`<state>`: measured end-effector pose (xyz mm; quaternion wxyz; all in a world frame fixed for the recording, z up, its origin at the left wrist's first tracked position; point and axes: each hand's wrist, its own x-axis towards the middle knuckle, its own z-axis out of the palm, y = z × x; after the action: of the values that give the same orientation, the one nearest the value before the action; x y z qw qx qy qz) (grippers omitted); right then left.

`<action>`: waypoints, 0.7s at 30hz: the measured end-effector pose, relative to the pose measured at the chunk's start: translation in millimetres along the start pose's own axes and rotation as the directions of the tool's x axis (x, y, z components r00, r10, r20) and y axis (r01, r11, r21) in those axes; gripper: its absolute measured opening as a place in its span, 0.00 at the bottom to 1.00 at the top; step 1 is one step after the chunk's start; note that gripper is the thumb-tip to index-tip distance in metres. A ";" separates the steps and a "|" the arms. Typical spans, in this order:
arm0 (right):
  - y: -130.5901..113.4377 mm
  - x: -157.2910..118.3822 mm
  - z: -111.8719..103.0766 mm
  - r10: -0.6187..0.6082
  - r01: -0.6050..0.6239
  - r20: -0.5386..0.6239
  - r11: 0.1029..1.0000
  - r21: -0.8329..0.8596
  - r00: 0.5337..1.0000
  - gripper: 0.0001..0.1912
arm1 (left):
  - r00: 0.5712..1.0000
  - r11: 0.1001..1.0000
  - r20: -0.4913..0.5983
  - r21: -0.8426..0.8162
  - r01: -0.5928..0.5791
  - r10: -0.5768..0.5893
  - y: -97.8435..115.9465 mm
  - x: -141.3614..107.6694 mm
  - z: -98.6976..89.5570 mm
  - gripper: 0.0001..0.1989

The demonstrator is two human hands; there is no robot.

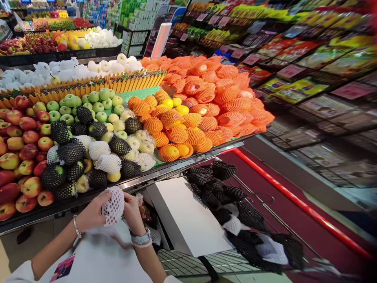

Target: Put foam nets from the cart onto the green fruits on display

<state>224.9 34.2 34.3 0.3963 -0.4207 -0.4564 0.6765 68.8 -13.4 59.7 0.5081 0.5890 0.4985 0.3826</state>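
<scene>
Between my two hands is a white foam net sleeve (113, 206), held up in front of my chest below the fruit stand's edge. My left hand (93, 210) grips its left side, fingers bent round it. At its right side, the fingers of my right hand (131, 208) are closed on the net's edge. What sits inside the net, if anything, is hard to make out. Just beyond lie avocados in black nets (71, 151), pale fruit in white nets (108, 163) and red apples (31, 186).
The stand's metal edge (141, 179) runs across in front of me. Oranges (176, 134) and orange-netted fruit (232, 98) fill its right. Below stands a cart with a white box (191, 216) and black nets (250, 216). Packaged goods line shelves at the right.
</scene>
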 end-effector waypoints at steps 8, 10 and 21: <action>8.5 -13.8 2.4 -0.300 0.298 0.012 0.943 -0.146 0.954 0.16 | 0.996 0.989 -0.056 -0.137 0.056 -0.064 -3.9 3.0 1.7 0.29; 11.0 -16.6 2.9 -0.349 0.345 0.003 0.924 -0.163 0.937 0.19 | 0.996 0.979 -0.041 -0.191 0.071 -0.080 -2.7 2.2 0.0 0.28; -0.1 -9.2 2.8 -0.349 0.465 0.416 0.857 -0.220 0.840 0.16 | 0.989 0.987 -0.103 -0.134 0.089 -0.103 -15.9 -14.2 -27.9 0.28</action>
<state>225.4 25.0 36.9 0.3698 -0.2379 -0.7022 0.5599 35.9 -21.5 50.2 0.5349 0.5085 0.5276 0.4207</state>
